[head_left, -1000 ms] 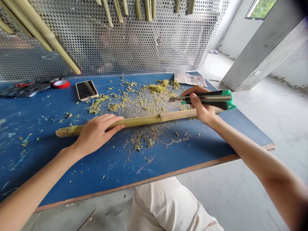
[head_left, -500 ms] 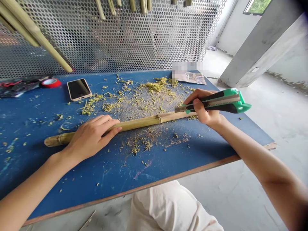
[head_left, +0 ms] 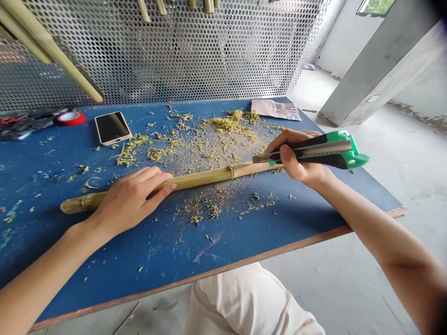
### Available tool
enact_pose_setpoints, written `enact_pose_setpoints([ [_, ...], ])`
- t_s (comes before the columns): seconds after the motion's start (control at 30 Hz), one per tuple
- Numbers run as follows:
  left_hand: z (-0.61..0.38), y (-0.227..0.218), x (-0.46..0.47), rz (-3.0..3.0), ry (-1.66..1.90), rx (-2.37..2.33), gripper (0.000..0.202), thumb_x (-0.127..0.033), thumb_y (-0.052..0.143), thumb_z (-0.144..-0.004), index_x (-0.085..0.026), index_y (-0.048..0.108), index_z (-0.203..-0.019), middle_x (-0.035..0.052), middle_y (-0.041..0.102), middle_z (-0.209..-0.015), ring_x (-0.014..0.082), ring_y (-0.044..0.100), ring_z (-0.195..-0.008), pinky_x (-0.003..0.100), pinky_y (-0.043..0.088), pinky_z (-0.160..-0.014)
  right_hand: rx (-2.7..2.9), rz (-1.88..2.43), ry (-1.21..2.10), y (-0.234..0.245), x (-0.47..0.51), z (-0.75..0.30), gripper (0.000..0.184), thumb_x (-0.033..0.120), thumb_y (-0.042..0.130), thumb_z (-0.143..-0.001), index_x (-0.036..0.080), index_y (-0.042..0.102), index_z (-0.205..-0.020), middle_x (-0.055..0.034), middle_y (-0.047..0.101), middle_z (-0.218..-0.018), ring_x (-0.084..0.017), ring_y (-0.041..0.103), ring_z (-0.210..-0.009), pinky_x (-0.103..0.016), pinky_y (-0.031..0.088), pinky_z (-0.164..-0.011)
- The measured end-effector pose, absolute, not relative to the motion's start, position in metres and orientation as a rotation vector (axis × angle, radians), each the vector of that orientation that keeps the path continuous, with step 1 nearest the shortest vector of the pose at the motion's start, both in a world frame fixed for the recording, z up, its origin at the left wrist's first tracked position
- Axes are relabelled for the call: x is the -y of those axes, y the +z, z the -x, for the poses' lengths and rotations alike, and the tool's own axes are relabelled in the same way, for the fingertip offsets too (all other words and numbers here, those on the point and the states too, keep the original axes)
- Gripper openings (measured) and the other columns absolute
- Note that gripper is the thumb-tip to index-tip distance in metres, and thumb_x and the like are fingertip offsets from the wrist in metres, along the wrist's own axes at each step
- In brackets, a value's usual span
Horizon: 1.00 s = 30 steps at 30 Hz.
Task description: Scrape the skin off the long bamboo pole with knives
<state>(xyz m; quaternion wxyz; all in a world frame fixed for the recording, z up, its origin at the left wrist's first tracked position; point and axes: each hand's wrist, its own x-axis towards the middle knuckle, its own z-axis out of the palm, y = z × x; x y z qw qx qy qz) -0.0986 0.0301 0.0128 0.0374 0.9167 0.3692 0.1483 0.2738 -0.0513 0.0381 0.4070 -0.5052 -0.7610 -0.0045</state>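
A bamboo pole [head_left: 202, 178] lies across the blue table, its left end thicker and a node right of its middle. My left hand [head_left: 134, 195] is closed over the pole left of the middle, fingers on the far side and thumb along the near side. In my right hand [head_left: 296, 156] is a green and black utility knife [head_left: 328, 148], its handle pointing right. The knife's tip rests at the pole just right of the node. My right fingers and the knife cover part of the pole's right end.
Yellow-green shavings [head_left: 226, 123] are strewn over the blue table [head_left: 167, 260]. A phone [head_left: 112, 127], red tape roll [head_left: 71, 118] and flattened packet [head_left: 275, 110] lie towards the back. Behind stands a perforated metal panel [head_left: 209, 56]; bamboo poles [head_left: 70, 65] lean at upper left.
The view has shifted slightly. Both hands keep their grips, and the knife stays near the node with hardly any movement along the pole.
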Motion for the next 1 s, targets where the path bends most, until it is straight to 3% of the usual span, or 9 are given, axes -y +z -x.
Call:
enact_pose_setpoints([
  [0.23, 0.098, 0.013, -0.030, -2.814, 0.456, -1.132, 0.054, -0.066, 0.033, -0.100, -0.027, 0.070, -0.102, 0.0070, 0.073, -0.102, 0.0262, 0.068, -0.096, 0.039, 0.052, -0.079, 1.955, 1.314, 0.028, 0.043, 0.053, -0.271, 0.032, 0.050, 0.048, -0.095, 0.028, 0.068, -0.083, -0.0046, 0.064, -0.065, -0.020, 0.058, -0.057, -0.037, 0.049, -0.055],
  [0.6, 0.098, 0.012, -0.030, -2.821, 0.454, -1.146, 0.054, -0.066, 0.033, -0.100, -0.027, 0.071, -0.102, 0.0064, 0.072, -0.102, 0.0252, 0.067, -0.095, 0.037, 0.052, -0.081, 1.893, 1.187, 0.179, 0.034, 0.046, -0.269, 0.044, 0.063, 0.044, -0.097, 0.027, 0.064, -0.082, -0.0040, 0.064, -0.072, -0.019, 0.059, -0.061, -0.035, 0.048, -0.056],
  [0.83, 0.098, 0.012, -0.029, -2.819, 0.455, -1.157, 0.056, -0.068, 0.031, -0.100, -0.029, 0.071, -0.103, 0.0069, 0.073, -0.103, 0.0266, 0.067, -0.097, 0.039, 0.053, -0.081, 1.818, 1.108, 0.277, 0.024, 0.044, -0.266, 0.042, 0.062, 0.045, -0.097, 0.026, 0.058, -0.081, -0.0036, 0.063, -0.072, -0.019, 0.057, -0.062, -0.037, 0.048, -0.058],
  [1.0, 0.098, 0.011, -0.030, -2.804, 0.470, -1.168, 0.055, -0.067, 0.033, -0.100, -0.028, 0.071, -0.104, 0.0070, 0.073, -0.106, 0.0265, 0.068, -0.097, 0.039, 0.054, -0.081, 1.783, 1.148, 0.240, 0.026, 0.041, -0.262, 0.048, 0.070, 0.043, -0.095, 0.027, 0.054, -0.078, -0.0020, 0.055, -0.065, -0.018, 0.053, -0.058, -0.036, 0.046, -0.055],
])
